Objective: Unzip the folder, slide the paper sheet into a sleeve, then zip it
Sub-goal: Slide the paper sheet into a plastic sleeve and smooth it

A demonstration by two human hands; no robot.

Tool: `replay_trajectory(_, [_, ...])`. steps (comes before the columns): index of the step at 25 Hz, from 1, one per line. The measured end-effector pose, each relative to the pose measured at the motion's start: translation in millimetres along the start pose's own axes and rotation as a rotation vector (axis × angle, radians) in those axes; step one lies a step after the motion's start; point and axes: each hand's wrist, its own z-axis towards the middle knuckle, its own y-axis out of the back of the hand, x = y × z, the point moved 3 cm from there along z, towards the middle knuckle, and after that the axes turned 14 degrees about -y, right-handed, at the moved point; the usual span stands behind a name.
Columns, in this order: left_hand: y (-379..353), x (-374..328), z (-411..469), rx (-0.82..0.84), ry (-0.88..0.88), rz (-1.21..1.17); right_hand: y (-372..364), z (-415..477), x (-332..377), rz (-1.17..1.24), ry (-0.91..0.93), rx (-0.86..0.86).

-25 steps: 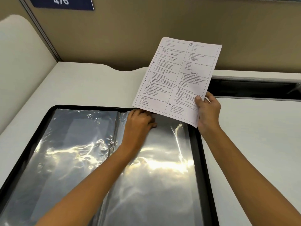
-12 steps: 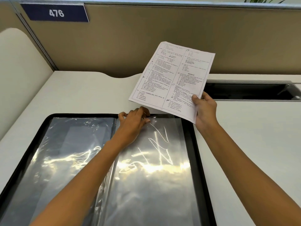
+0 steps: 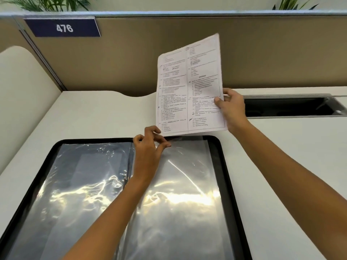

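A black zip folder (image 3: 231, 177) lies open flat on the white desk, its clear plastic sleeves (image 3: 187, 194) glinting. My left hand (image 3: 148, 147) pinches the top edge of the right-hand sleeve near the spine. My right hand (image 3: 231, 107) grips the printed paper sheet (image 3: 189, 85) by its right edge. The sheet is held nearly upright, with its bottom edge just above the sleeve's top opening, right beside my left fingers.
The white desk (image 3: 93, 117) runs back to a tan partition with a blue "476" sign (image 3: 63, 28). A dark cable slot (image 3: 293, 107) is cut into the desk at the back right. A cream side panel (image 3: 20, 91) stands on the left.
My right hand has turned the sheet from a slant to nearly upright and brought its bottom edge down to the sleeve's top. My left hand has moved to the sleeve's top edge and pinched it.
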Motion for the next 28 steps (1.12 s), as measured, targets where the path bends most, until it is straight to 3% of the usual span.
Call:
replay_trajectory(4, [-4.5, -1.7, 2.6, 0.01, 0.031, -0.005, -19.8, 0.0, 18.6, -0.157, 0.074, 0.081])
replay_trajectory(14, [-7.3, -2.9, -0.5, 0.006, -0.006, 0.016, -48.9, 0.1, 43.5, -0.481, 0.283, 0.095])
replay_trajectory(25, [-11.2, 5.9, 3.4, 0.084, -0.034, 0.043, -24.9, 10.6, 58.6, -0.521, 0.317, 0.092])
replay_trajectory(28, [-14.1, 6.2, 4.8, 0.126, -0.009, -0.012, -27.7, 7.0, 58.6, -0.527, 0.322, 0.173])
